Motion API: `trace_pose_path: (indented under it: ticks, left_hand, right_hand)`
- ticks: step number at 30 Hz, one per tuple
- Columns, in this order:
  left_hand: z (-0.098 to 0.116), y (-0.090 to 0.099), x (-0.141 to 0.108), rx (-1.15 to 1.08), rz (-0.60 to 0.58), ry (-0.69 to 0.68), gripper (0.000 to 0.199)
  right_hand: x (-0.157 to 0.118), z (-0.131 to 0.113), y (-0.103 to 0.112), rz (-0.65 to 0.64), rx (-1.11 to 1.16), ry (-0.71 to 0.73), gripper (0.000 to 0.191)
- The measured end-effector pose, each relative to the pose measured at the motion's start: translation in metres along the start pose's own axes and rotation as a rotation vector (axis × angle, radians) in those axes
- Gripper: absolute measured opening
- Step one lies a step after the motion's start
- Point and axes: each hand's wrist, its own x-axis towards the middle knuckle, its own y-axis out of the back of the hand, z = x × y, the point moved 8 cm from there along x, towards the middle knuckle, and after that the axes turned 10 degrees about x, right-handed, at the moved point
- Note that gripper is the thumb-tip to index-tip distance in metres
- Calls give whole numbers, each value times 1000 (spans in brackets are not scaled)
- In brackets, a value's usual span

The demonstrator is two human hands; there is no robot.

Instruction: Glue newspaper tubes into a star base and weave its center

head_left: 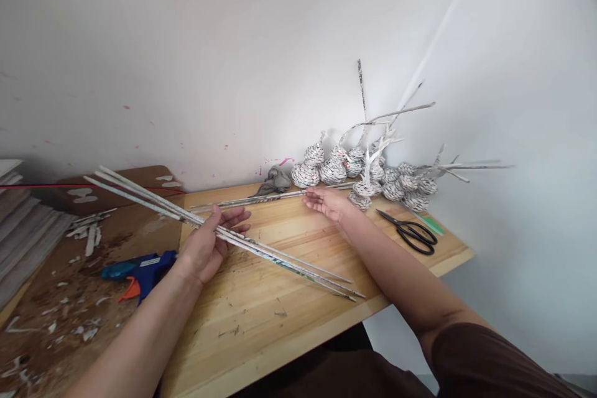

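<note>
Several long rolled-newspaper sticks (270,256) lie across my left hand (215,242), held under its thumb while the other fingers stretch out beyond them. They slant from the upper left down to the right over the wooden tabletop. My right hand (326,202) reaches to the back of the table, fingers extended and slightly bent. Its fingertips are at more newspaper sticks (261,199) lying along the rear edge; whether they touch is hard to tell. Just beyond that hand stand woven newspaper gourd shapes (305,174), several with loose stick ends rising from them.
Black-handled scissors (410,231) lie at the right of the wooden table (242,336), near a green strip (431,224). A blue glue gun (152,270) with an orange trigger rests on a scrap-littered brown board (41,298). A crumpled grey cloth (275,181) sits by the wall.
</note>
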Motion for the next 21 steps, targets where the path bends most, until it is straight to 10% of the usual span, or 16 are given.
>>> trace_pose_path:
  ticks: [7,15,21]
  left_hand:
    - [8,-2,-1,-96,-12,-94,43]
    - [10,-11,-1,-111,-184,-183,44]
    - [17,-15,-8,-59,-203,-240,44]
  right_hand:
    - [-18,10,-20,-143,-227,-1,9]
    - [-101,69,-104,-789,-585,-196,43]
    - [-118,80,-107,-806,-674,-204,42]
